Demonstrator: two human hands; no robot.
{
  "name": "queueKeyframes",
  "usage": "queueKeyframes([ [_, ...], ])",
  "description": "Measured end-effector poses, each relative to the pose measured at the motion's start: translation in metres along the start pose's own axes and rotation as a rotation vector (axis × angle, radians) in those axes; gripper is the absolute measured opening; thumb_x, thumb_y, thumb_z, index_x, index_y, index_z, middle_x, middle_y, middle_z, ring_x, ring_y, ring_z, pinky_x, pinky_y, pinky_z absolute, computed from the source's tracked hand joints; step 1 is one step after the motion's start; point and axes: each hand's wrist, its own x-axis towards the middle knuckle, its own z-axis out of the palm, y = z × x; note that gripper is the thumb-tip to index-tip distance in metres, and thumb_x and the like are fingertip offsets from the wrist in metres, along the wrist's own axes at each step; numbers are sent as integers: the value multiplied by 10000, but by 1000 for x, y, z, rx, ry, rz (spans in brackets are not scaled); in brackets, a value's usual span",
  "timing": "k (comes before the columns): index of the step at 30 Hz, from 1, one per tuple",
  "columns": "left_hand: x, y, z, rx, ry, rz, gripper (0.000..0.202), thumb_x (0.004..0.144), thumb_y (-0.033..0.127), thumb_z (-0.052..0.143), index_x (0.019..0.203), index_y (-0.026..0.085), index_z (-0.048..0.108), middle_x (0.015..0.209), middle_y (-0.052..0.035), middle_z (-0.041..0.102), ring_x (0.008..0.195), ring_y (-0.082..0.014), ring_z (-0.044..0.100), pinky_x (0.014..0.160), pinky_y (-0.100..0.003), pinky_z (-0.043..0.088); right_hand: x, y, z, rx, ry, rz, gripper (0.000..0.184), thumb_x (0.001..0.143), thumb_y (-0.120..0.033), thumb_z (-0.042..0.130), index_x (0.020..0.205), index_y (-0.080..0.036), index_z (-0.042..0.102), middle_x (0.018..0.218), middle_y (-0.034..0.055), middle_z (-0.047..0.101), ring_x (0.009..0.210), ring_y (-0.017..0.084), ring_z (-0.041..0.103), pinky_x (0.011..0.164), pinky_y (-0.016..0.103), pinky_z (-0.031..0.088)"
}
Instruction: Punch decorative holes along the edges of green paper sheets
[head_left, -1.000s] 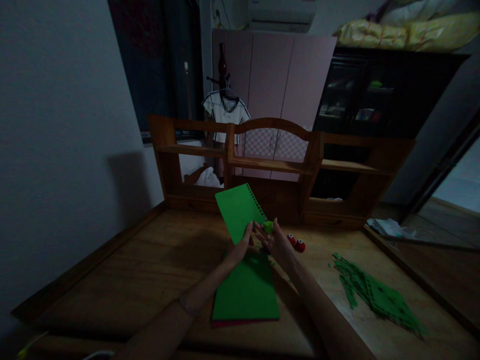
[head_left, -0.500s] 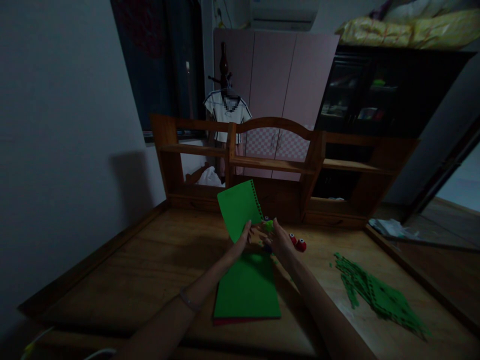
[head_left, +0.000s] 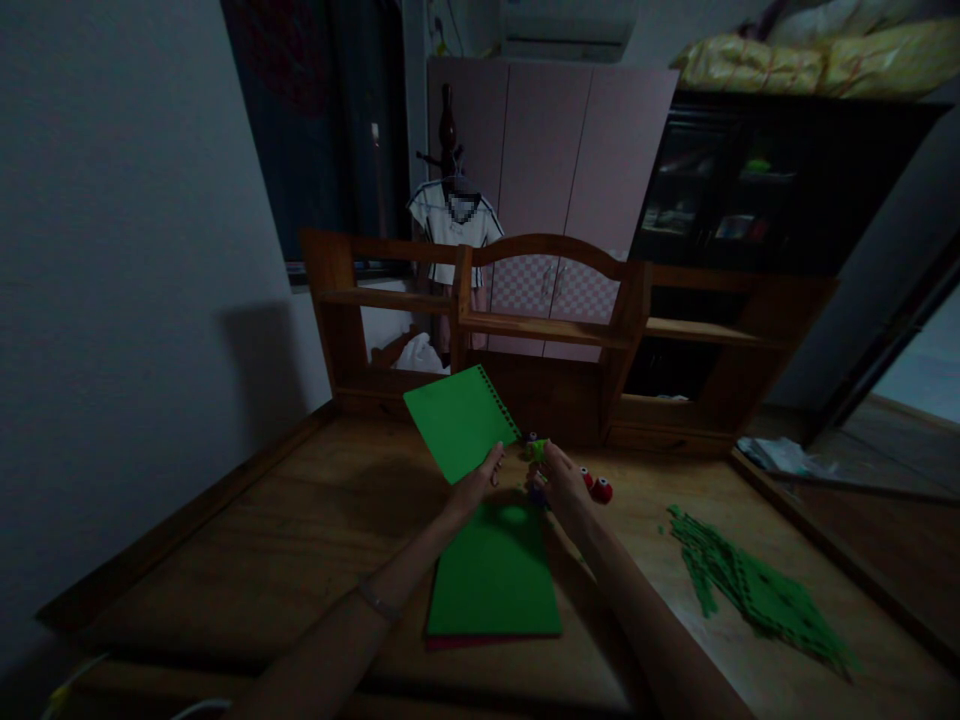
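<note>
– Your left hand pinches the lower right of a green sheet, thumb on top, near the middle of the frame. Dark holes line the sheet's right edge.

– And your right hand, just right of center, grips a small bright green object near that edge; I can't tell whether the two touch.

– Below your hands, at lower center, lies a green paper stack, reddish along its bottom edge.

– Two small red objects sit just right of your right hand, and perforated green strips heap at lower right on your wooden desk.
</note>
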Motion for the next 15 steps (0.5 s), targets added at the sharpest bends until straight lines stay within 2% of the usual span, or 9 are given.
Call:
queueKeyframes([
  [6, -3, 0, -4, 34, -21, 48, 445, 748, 576, 431, 518, 200, 495, 489, 26, 467, 498, -119, 456, 645, -246, 362, 4, 2, -1, 3, 38, 55, 322, 680, -467, 630, 815, -175, 643, 765, 15, 648, 539, 94, 551, 498, 212, 446],
  [11, 2, -7, 0, -39, -96, 18, 425, 749, 586, 422, 648, 199, 567, 526, 24, 479, 465, -109, 417, 560, -240, 349, 4, 1, 0, -19, 26, 58, 331, 703, -477, 602, 813, -167, 637, 776, 20, 646, 530, 84, 533, 487, 198, 429],
  [15, 10, -15, 3, -53, -109, -46, 446, 738, 606, 423, 716, 190, 584, 553, 16, 484, 465, -101, 401, 526, -235, 330, 1, -1, 2, -23, 24, 67, 340, 690, -493, 607, 787, -167, 632, 747, 18, 639, 506, 81, 511, 476, 205, 412],
])
